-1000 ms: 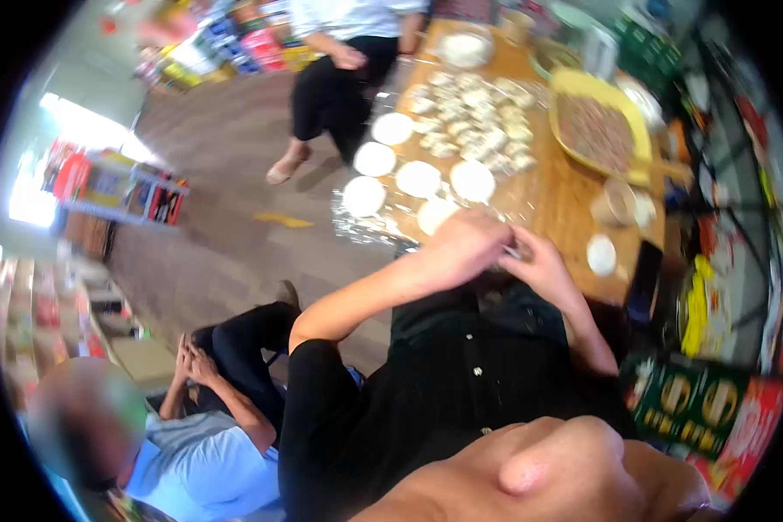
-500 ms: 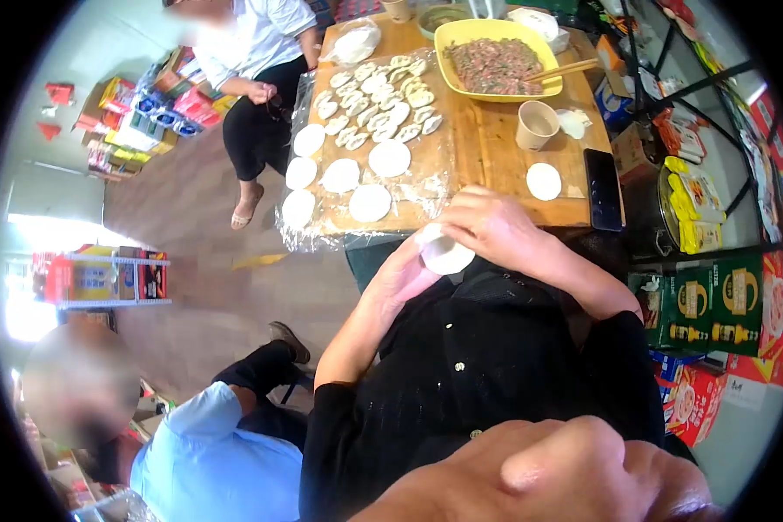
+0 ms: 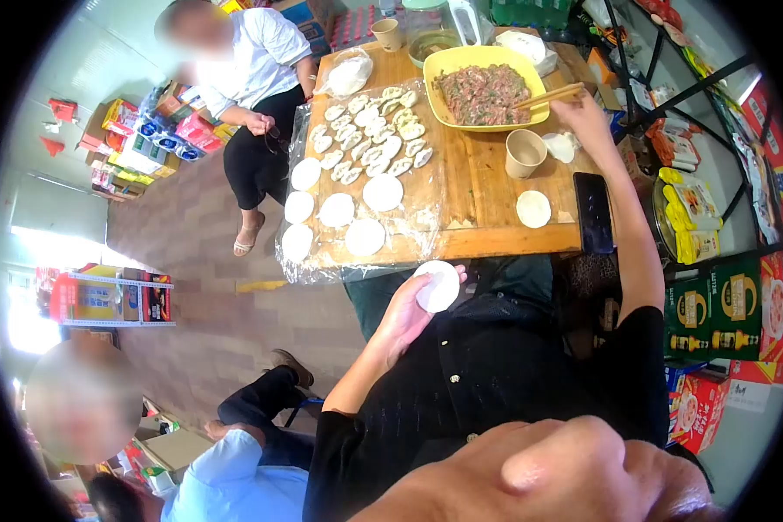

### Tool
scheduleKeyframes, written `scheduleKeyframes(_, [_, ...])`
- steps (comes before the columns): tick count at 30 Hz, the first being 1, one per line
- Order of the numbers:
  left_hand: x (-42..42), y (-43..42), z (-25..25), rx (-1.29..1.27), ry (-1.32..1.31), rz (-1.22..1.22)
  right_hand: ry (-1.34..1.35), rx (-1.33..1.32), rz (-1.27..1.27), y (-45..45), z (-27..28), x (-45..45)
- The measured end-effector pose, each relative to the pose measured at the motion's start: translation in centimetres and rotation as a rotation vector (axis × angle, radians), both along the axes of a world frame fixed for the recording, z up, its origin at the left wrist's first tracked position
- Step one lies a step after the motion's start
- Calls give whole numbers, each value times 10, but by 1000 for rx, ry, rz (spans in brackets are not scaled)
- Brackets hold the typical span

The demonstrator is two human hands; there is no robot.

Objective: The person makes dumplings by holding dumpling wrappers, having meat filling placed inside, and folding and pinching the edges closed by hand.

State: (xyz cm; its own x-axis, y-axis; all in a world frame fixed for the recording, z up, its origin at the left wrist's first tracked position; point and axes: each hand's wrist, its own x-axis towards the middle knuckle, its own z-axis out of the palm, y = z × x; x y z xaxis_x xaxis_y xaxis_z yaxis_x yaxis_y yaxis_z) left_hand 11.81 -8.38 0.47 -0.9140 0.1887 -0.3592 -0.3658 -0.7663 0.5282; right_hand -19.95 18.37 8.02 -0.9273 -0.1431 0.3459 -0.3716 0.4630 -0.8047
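Note:
My left hand [image 3: 409,311] is near my lap at the table's front edge, holding a round white dumpling wrapper [image 3: 438,288] flat across the palm and fingers. Stretched out to the right, my right hand [image 3: 580,117] has its fingers around the outer ends of the wooden chopsticks [image 3: 548,97]. The chopsticks rest over the rim of a yellow bowl [image 3: 435,65], their tips in the minced meat filling [image 3: 483,94]. Several folded dumplings [image 3: 370,130] lie on a plastic-covered board, with loose wrappers [image 3: 383,192] in front of them.
On the wooden table [image 3: 474,204] are a paper cup [image 3: 525,154], a single wrapper [image 3: 533,209], and a black phone [image 3: 592,213] under my right forearm. A seated person [image 3: 265,52] is at the far left; another in light blue [image 3: 235,474] is behind on the left. Shelving stands right.
My right hand has left the wrapper and reached up and right to the chopsticks. My left hand keeps the wrapper, now laid open on it. The view has shifted slightly.

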Motion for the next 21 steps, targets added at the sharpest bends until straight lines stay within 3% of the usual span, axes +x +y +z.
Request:
scheduleKeyframes(3, [-7, 4, -5, -123, 18, 54, -196, -180, 72, -17, -19, -49])
scheduleKeyframes(7, [-20, 12, -10, -40, -61, -3, -206, -99, 211, -25, -14, -68])
scheduleKeyframes(9, [-25, 10, -13, 102, -160, -102, -96, 108, 291, -21, 11, -62])
scheduleKeyframes(13, [-35, 1, 16, 60, -243, -39, 172, 111, 312, -5, 85, -10])
scheduleKeyframes(17, [-48, -3, 26, 92, -256, 26, 125, 149, 403, 6, 82, -10])
scheduleKeyframes(21, [-61, 7, 36, 93, -268, -21, -3, 2, 423, 6, 57, -21])
